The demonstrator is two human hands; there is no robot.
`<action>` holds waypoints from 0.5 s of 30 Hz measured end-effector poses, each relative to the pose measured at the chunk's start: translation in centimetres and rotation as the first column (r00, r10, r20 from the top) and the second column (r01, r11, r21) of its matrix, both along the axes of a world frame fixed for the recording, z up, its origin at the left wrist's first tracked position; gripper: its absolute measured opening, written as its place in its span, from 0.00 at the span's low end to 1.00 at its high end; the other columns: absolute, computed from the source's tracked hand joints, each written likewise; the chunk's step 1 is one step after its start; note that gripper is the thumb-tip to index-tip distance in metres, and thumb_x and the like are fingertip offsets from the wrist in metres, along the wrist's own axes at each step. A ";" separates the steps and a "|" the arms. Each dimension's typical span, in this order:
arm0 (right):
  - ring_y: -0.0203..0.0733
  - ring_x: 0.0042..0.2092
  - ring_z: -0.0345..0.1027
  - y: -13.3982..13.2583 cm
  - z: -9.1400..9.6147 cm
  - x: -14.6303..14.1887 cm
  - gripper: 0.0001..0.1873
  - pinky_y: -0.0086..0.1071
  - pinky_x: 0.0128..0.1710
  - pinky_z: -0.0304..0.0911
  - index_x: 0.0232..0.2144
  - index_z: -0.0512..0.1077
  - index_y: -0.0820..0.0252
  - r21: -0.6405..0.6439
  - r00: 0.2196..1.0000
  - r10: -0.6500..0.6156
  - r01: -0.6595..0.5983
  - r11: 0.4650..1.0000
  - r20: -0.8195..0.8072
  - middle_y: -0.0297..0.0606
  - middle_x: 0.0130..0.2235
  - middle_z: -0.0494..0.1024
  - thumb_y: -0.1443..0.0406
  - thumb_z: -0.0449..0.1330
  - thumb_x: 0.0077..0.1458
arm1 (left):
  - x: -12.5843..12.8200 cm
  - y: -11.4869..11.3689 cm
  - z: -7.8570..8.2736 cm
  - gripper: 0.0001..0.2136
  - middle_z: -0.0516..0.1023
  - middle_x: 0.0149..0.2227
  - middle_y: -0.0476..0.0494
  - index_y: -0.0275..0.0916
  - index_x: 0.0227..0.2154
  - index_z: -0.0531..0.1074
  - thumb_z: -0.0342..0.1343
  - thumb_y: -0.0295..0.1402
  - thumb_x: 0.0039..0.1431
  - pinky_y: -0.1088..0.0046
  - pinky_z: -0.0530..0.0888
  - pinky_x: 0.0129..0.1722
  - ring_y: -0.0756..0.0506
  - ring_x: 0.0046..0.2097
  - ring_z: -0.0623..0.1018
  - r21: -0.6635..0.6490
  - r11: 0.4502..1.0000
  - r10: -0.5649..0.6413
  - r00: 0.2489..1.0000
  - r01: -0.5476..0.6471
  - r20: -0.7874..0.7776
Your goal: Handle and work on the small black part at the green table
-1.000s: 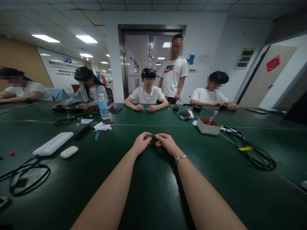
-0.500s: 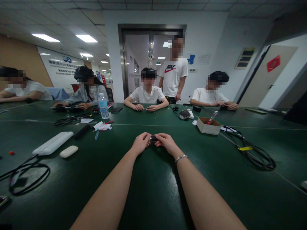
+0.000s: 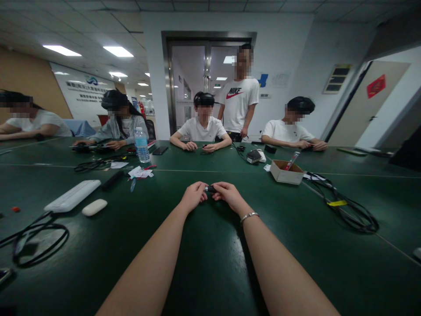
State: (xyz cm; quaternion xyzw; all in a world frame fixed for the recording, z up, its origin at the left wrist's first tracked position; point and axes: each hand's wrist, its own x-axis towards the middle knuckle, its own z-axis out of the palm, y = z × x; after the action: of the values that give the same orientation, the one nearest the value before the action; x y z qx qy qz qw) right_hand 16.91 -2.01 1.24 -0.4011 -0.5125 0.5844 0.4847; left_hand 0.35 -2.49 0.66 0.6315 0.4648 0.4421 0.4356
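Between my two hands is a small black object with a silvery end (image 3: 209,189), too small to name for certain. My left hand (image 3: 194,195) pinches its silvery end with thumb and fingers. From the other side my right hand (image 3: 229,196) grips the black end, fingers curled underneath. A metal bracelet (image 3: 249,217) circles my right wrist. Both hands are just above or resting on the green table (image 3: 210,245); which of the two I cannot tell. The fingers partly hide the object.
On the left are a white power bank (image 3: 73,196), a white oval case (image 3: 94,207), black cables (image 3: 41,243) and a water bottle (image 3: 142,145). To the right stand a small open box (image 3: 287,174) and coiled cable (image 3: 353,210). Several people sit across the table; one person (image 3: 239,105) stands.
Slightly more of the silvery end shows between my fingertips. My hands have otherwise stayed in place, and the camera view has shifted very slightly.
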 end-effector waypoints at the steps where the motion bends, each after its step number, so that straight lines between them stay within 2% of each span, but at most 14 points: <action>1: 0.33 0.22 0.70 0.0 0.0 0.0 0.03 0.20 0.21 0.68 0.34 0.72 0.69 -0.001 1.000 -0.003 0.003 1.000 0.001 0.39 0.23 0.75 0.72 0.59 0.57 | 0.0 0.0 -0.1 0.15 0.70 0.21 0.48 0.33 0.39 0.70 0.42 0.37 0.61 0.79 0.67 0.22 0.53 0.22 0.69 -0.002 1.000 0.004 1.000 -0.004 -0.015; 7: 0.33 0.21 0.70 -0.1 0.4 -0.2 0.04 0.19 0.20 0.67 0.34 0.72 0.70 -0.022 0.999 -0.035 0.036 0.999 0.021 0.40 0.23 0.75 0.75 0.57 0.58 | -0.2 0.1 -0.3 0.13 0.74 0.35 0.44 0.37 0.39 0.72 0.46 0.38 0.59 0.79 0.69 0.23 0.52 0.27 0.71 0.095 0.992 0.090 0.991 -0.081 -0.101; 12: 0.33 0.22 0.70 -0.5 0.7 -0.3 0.04 0.19 0.20 0.67 0.34 0.72 0.70 -0.019 1.000 -0.020 0.021 1.000 0.016 0.41 0.25 0.76 0.75 0.57 0.58 | -0.1 -0.2 0.1 0.14 0.70 0.26 0.47 0.37 0.38 0.72 0.45 0.39 0.59 0.79 0.68 0.22 0.52 0.25 0.69 0.034 0.995 0.094 0.990 -0.091 -0.101; 15: 0.33 0.22 0.70 -0.5 0.7 -0.2 0.05 0.20 0.20 0.67 0.35 0.72 0.70 -0.024 1.000 -0.024 0.025 0.999 0.020 0.40 0.23 0.76 0.75 0.56 0.58 | -0.1 -0.3 0.3 0.14 0.69 0.25 0.48 0.37 0.38 0.72 0.46 0.39 0.59 0.79 0.67 0.22 0.53 0.24 0.69 -0.001 0.997 0.077 0.996 -0.078 -0.055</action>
State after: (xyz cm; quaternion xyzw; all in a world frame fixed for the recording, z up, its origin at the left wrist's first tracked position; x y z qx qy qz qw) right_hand 16.67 -2.52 1.93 -0.4189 -0.5049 0.5808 0.4819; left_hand 0.25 -2.75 0.91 0.6242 0.5013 0.4406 0.4062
